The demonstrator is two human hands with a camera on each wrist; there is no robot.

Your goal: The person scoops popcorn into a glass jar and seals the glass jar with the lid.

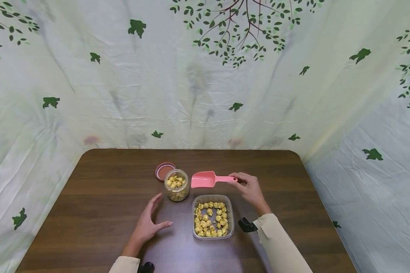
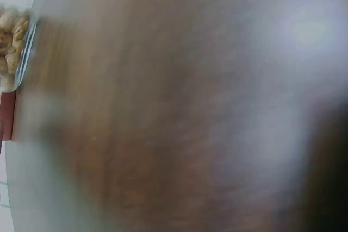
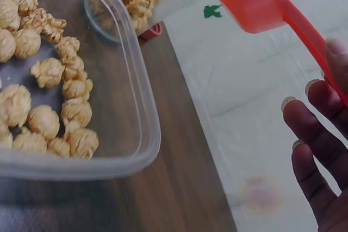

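Observation:
My right hand pinches the end of a pink scoop's handle, and the scoop is held level above the table, its bowl pointing left toward the jar. No popcorn shows in the bowl. A glass jar partly filled with caramel popcorn stands uncovered behind a clear plastic container, which holds more popcorn around a partly bare bottom. Left of the container, my left hand is held with thumb and fingers spread apart, touching nothing. The left wrist view is mostly blurred.
A red-rimmed lid lies behind the jar, to its left. Everything stands on a brown wooden table, with a leaf-printed white cloth hanging beyond its far edge. Dark wrist straps show at both cuffs.

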